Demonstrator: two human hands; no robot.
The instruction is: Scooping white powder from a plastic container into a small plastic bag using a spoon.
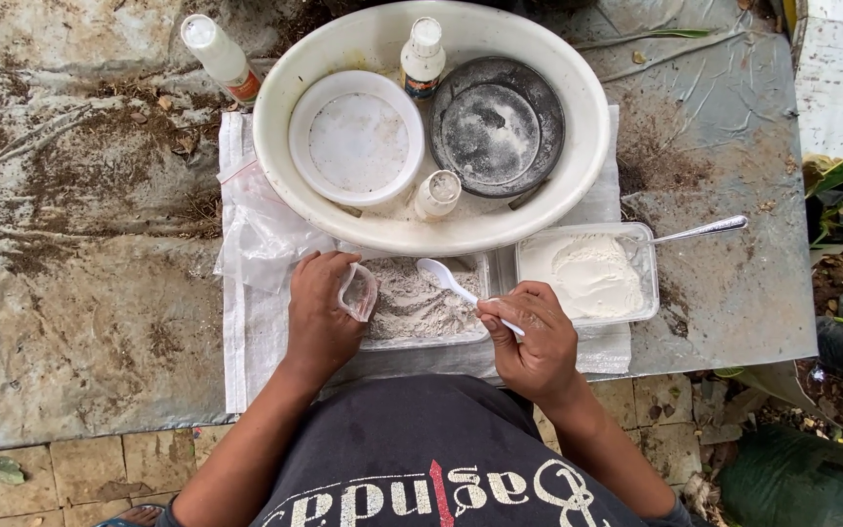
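My left hand (320,314) holds a small clear plastic cup (359,292) tilted at the left edge of a clear tray of grey powder (412,304). My right hand (535,337) pinches the handle of a white plastic spoon (447,280), whose bowl hovers over the grey powder. Just to the right sits a second clear tray with white powder (587,273) and a metal spoon (700,230) resting in it.
A large white basin (578,146) behind the trays holds a white bowl (355,139), a dark round pan (497,125) and two small bottles (423,54). Another bottle (220,57) lies at the left. A white woven sack (246,322) covers the dirty grey surface.
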